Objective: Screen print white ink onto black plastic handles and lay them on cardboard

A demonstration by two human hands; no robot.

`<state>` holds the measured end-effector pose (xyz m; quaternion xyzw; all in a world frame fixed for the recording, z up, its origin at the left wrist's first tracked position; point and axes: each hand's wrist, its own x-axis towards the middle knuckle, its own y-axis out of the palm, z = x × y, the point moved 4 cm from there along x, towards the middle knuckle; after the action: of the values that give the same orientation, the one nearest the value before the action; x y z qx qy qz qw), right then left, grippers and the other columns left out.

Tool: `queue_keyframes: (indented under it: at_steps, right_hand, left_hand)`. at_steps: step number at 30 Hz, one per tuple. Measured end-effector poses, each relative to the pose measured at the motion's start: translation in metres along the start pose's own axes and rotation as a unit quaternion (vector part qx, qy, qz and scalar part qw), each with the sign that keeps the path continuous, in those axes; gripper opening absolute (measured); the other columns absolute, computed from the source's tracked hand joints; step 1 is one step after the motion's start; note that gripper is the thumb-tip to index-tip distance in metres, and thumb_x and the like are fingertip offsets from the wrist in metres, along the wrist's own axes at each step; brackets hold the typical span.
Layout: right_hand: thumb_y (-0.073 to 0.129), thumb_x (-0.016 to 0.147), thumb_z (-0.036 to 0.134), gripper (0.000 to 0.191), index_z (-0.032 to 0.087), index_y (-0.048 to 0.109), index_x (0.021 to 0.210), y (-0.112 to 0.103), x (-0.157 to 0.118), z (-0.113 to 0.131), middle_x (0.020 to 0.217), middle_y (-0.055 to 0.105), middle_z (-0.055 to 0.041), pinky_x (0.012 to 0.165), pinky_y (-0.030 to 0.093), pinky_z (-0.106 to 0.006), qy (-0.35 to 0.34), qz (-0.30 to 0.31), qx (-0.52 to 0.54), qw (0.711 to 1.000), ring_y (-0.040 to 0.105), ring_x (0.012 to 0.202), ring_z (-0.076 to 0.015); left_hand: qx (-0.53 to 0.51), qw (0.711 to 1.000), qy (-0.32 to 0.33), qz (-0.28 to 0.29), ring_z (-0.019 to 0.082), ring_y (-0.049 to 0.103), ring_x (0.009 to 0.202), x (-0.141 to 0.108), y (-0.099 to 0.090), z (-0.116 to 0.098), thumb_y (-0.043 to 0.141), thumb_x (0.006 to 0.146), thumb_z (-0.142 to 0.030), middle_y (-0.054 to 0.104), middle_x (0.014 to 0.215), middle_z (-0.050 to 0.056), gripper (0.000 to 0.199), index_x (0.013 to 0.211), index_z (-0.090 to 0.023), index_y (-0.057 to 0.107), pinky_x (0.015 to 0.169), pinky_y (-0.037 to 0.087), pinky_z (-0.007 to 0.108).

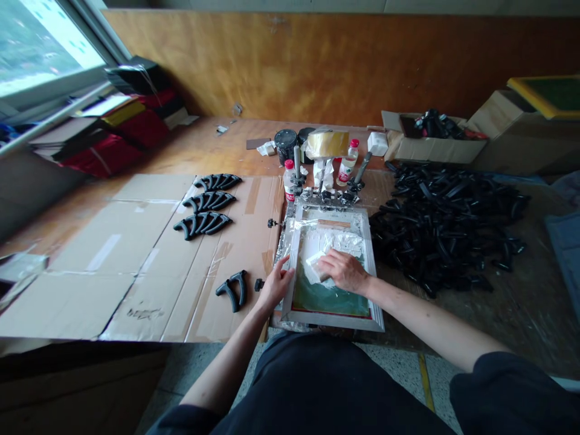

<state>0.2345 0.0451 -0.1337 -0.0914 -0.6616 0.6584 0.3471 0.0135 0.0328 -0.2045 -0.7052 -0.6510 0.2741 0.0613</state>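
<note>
A metal-framed printing screen (377,305) with green mesh lies in front of me, its far end at a clamp assembly (326,197). My right hand (343,270) is closed on a crumpled white wipe (316,263), pressed on the mesh. Whitish smears and a clear, wet-looking film surround it. My left hand (275,284) is at the screen's left edge, thumb and fingers against the frame; some fingers are hidden. Two black curved handles (232,290) lie on the cardboard left of that hand. Farther back, more black handles (203,225) are set in three rows.
A big heap of black handles (448,223) covers the table on the right. Behind the clamp stand red-capped bottles (348,163), a black tub (286,145) and a tape roll (327,145). An open carton (435,149) is at the back right. Black knobs (259,284) stick out beside the screen.
</note>
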Motion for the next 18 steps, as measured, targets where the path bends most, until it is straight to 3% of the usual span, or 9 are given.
queue_keyframes:
  at_steps: [3, 6, 10, 12, 16, 18]
  right_hand:
    - [0.053, 0.084, 0.009, 0.014, 0.016, 0.064, 0.090, 0.003, -0.011, 0.010, 0.085, 0.065, -0.0060, 0.066, 0.041, -0.030, -0.031, 0.008, 0.026, 0.999, 0.054, 0.082, -0.0201]
    - [0.062, 0.086, 0.019, 0.012, 0.019, 0.066, 0.097, -0.007, 0.006, -0.002, 0.080, 0.064, -0.0031, 0.067, 0.043, -0.029, 0.032, 0.004, 0.070, 0.997, 0.056, 0.080, -0.0189]
    - [0.071, 0.082, 0.030, 0.049, 0.027, 0.057, 0.129, -0.036, 0.051, -0.050, 0.097, 0.067, -0.0034, 0.073, 0.048, -0.030, 0.170, -0.057, 0.078, 0.981, 0.060, 0.085, -0.0192]
    - [0.069, 0.083, 0.035, 0.050, 0.029, 0.056, 0.131, -0.054, 0.054, -0.085, 0.098, 0.068, -0.0036, 0.071, 0.048, -0.030, 0.226, -0.084, 0.096, 0.966, 0.061, 0.078, -0.0176]
    - [0.050, 0.093, 0.042, 0.039, 0.016, 0.065, 0.118, -0.083, -0.003, -0.158, 0.087, 0.069, -0.0065, 0.060, 0.046, -0.025, 0.367, -0.203, 0.134, 0.898, 0.057, 0.060, -0.0119]
    - [0.038, 0.096, 0.043, 0.047, 0.007, 0.068, 0.105, -0.079, -0.036, -0.172, 0.078, 0.068, -0.0081, 0.056, 0.043, -0.022, 0.418, -0.227, 0.107, 0.873, 0.054, 0.056, -0.0106]
  left_hand:
    - [-0.017, 1.000, -0.006, 0.002, 0.012, 0.049, 0.059, -0.002, 0.000, -0.001, 0.050, 0.086, -0.052, 0.060, 0.074, -0.002, 0.059, 0.138, -0.025, 0.045, 0.055, 0.037, 0.023]
    - [-0.033, 0.999, -0.004, 0.003, 0.011, 0.048, 0.057, -0.004, -0.003, -0.008, 0.052, 0.084, -0.054, 0.058, 0.071, -0.002, 0.062, 0.138, -0.023, 0.046, 0.053, 0.036, 0.022]
    - [-0.098, 0.995, 0.005, 0.016, 0.011, 0.047, 0.054, -0.016, -0.017, -0.034, 0.052, 0.083, -0.059, 0.056, 0.067, -0.003, 0.065, 0.138, -0.024, 0.046, 0.050, 0.034, 0.021]
    - [-0.144, 0.989, 0.011, 0.017, 0.011, 0.047, 0.053, -0.022, -0.026, -0.055, 0.047, 0.084, -0.064, 0.055, 0.065, -0.003, 0.063, 0.132, -0.024, 0.052, 0.048, 0.034, 0.022]
    - [-0.255, 0.966, 0.041, 0.001, 0.012, 0.051, 0.053, -0.022, -0.041, -0.108, 0.034, 0.086, -0.071, 0.060, 0.069, 0.000, 0.061, 0.108, -0.022, 0.063, 0.047, 0.039, 0.023]
    - [-0.313, 0.943, 0.111, -0.020, 0.013, 0.057, 0.062, -0.014, -0.049, -0.139, 0.037, 0.087, -0.068, 0.064, 0.080, 0.002, 0.055, 0.103, -0.021, 0.062, 0.053, 0.046, 0.024]
